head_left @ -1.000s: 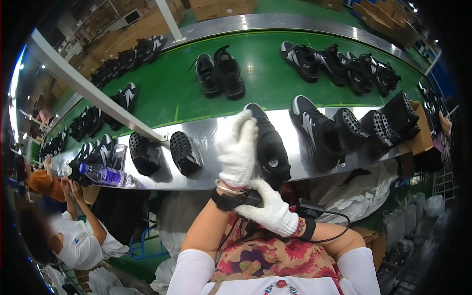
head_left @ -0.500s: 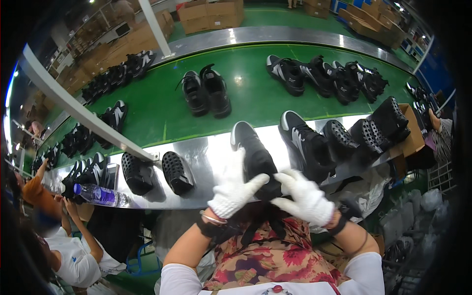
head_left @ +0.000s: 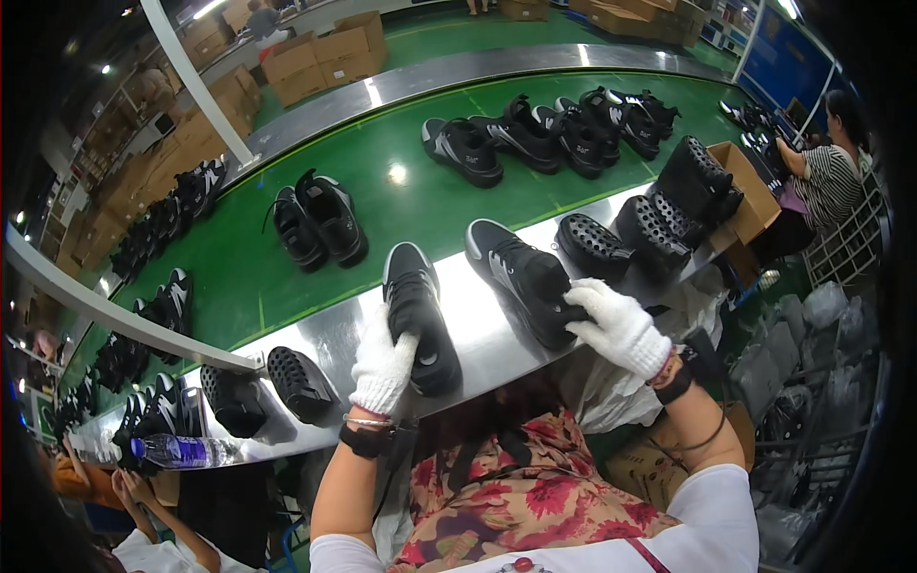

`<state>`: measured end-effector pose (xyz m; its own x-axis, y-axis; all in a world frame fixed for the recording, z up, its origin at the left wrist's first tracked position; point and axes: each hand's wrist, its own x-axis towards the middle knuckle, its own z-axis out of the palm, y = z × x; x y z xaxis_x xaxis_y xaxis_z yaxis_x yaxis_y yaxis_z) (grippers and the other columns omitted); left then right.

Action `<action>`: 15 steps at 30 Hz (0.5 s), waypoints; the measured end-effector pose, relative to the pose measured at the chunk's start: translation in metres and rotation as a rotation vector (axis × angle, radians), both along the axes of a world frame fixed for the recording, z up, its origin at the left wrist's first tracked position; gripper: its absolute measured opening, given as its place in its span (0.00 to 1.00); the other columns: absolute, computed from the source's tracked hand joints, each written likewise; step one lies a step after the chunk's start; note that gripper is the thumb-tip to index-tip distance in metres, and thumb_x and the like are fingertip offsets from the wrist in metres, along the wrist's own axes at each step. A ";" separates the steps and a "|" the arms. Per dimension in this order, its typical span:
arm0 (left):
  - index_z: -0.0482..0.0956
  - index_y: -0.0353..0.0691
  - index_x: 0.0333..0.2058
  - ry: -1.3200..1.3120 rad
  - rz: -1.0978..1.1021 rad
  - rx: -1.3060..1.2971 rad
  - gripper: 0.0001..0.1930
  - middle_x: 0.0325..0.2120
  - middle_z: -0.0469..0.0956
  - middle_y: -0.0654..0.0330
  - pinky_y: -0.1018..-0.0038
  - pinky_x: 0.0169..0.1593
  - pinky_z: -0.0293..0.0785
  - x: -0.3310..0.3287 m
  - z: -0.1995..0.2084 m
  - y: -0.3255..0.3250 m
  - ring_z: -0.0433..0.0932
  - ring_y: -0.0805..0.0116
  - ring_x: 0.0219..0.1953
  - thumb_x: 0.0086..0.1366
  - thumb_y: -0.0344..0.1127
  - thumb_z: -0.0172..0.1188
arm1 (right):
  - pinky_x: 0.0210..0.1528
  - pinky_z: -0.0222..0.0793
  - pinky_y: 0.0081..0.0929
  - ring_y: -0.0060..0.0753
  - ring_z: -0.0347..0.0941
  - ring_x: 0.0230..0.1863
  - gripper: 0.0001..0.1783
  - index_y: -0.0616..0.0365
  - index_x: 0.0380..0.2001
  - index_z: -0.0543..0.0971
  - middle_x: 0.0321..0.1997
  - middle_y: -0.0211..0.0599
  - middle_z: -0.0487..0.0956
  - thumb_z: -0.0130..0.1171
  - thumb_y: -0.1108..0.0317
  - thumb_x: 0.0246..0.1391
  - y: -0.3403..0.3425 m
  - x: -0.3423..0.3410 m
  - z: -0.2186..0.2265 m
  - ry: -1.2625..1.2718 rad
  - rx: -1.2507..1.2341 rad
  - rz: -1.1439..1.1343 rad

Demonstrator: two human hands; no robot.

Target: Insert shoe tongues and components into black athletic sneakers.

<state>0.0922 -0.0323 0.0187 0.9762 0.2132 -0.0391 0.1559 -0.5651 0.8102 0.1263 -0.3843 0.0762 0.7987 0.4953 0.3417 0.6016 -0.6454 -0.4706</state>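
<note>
Two black sneakers with grey-silver toes rest on the shiny metal ledge in front of me, toes pointing away. My left hand (head_left: 382, 365), in a white knit glove, grips the left sneaker (head_left: 426, 329) along its side, with the thumb at the collar. At the heel of the right sneaker (head_left: 523, 277), my gloved right hand (head_left: 621, 328) closes its fingers on the collar edge. To the left on the ledge stand two black pieces dotted with round holes (head_left: 301, 384). More of these perforated black pieces (head_left: 594, 244) sit right of the sneakers.
A green conveyor belt (head_left: 387, 205) runs beyond the ledge (head_left: 478, 372), carrying a sneaker pair (head_left: 320, 222) and several others. A white post (head_left: 124, 320) slants in at left, near a water bottle (head_left: 181, 451). An open cardboard box (head_left: 747, 196) stands right; co-workers sit at both ends.
My hands have parted from around the left sneaker's heel. The left stays with that sneaker, while the right has moved to the right sneaker's heel. The whole view has also turned rightward.
</note>
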 end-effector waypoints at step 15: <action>0.65 0.33 0.67 -0.147 -0.143 -0.040 0.35 0.55 0.77 0.43 0.61 0.64 0.69 0.037 -0.023 -0.039 0.75 0.50 0.59 0.69 0.48 0.63 | 0.46 0.77 0.51 0.62 0.79 0.45 0.41 0.40 0.65 0.71 0.52 0.58 0.70 0.74 0.50 0.48 0.118 0.000 0.040 0.190 -0.569 0.053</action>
